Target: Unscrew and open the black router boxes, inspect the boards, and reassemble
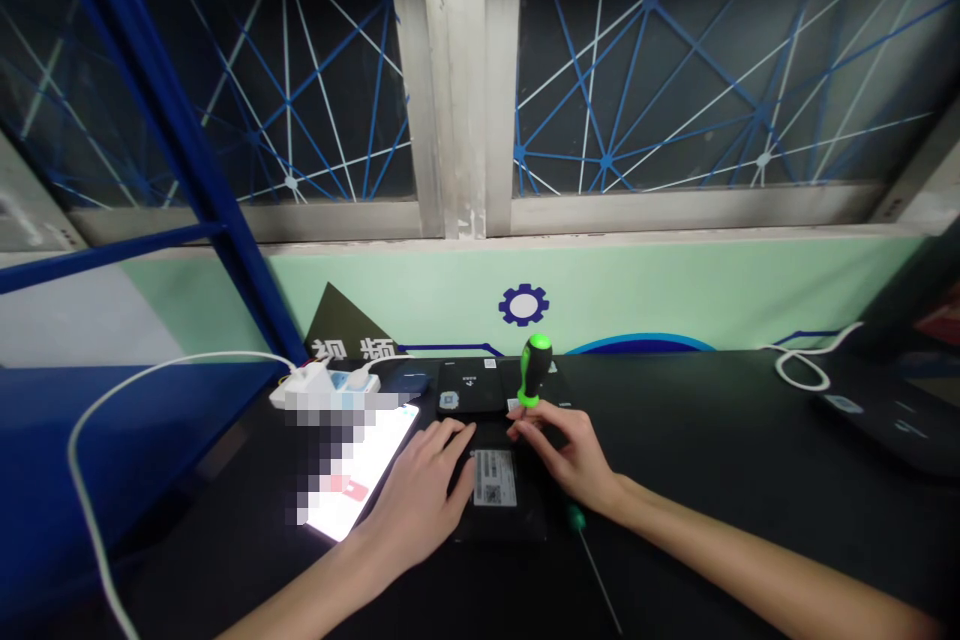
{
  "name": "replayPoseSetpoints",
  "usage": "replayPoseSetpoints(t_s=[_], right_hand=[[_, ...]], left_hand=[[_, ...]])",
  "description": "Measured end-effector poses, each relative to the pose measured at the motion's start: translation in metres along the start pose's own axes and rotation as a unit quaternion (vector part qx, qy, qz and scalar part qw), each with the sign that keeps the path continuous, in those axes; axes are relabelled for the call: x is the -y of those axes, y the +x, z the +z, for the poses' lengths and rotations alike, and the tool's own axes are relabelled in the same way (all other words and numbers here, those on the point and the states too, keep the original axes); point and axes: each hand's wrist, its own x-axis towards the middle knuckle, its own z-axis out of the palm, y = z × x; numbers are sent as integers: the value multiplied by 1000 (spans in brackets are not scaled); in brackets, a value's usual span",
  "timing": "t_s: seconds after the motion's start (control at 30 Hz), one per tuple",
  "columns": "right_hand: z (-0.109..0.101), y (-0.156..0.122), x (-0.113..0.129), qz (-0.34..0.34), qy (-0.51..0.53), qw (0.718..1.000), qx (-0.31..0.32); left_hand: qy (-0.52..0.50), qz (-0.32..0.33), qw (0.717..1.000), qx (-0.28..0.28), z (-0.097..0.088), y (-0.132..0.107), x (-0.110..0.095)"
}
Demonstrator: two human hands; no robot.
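Note:
My right hand (562,453) pinches a green-and-black screwdriver (535,369) low on its handle, holding it upright with the tip hidden by my fingers. My left hand (416,490) lies with its fingers apart on a flat black electronic device (504,510), which has a white label on top. Just beyond it lies a second black device (471,387) with small stickers. A thin screwdriver with a green collar (592,560) lies on the table below my right wrist.
A lit tablet or phone (360,470), partly pixelated, lies left of my left hand. Behind it are a white power strip with chargers (324,388) and white cables. A black pad (885,425) sits at right on the black table (712,460). A blue metal frame (225,240) stands at left, before a mint-green wall.

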Motion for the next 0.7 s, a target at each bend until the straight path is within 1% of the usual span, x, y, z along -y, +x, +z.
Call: replayPoseSetpoints(t_s=[0.13,0.23,0.33,0.4,0.7], right_hand=[[2,2,-1,13,7,1000,-7],[2,1,0,11,7,1000,-25],[2,-1,1,20,25,998,-53],[2,-2,0,29,42,997,-61],[3,-1,-1,34,68,996,-37]], left_hand=[[-7,-4,1000,-4,0,0,0],[-16,-8,1000,-1,0,0,1],[-24,-30,999,-1,-1,2,3],[-29,-44,999,-1,-1,4,5],[5,-63,998,17,-13,8,8]])
